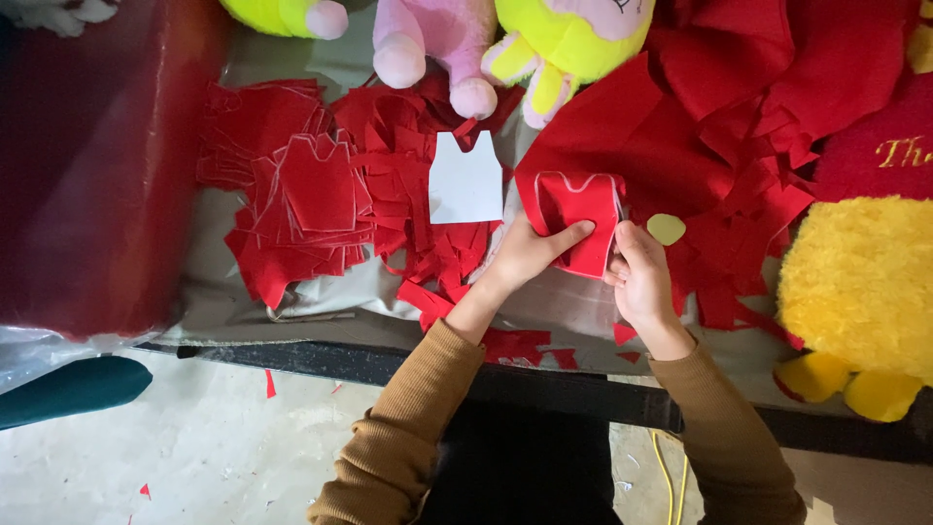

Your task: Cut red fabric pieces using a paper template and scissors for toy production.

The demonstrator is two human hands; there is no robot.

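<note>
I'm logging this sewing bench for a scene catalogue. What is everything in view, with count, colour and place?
marked fabric piece: one, red with a pale outline, centre, held in both hands
white template: one, white, vest-shaped, left of the held piece
cut vest shapes: a stack, count unclear, red, left of centre
fabric scraps: many, red, around the template
large fabric sheet: red, upper right
yellow disc: one, right of the hands
plush toys: yellow at right, pink and yellow-green along the top
fabric roll: one, dark red, far left
left hand: thumb on the held piece
right hand: at the piece's right edge
</note>
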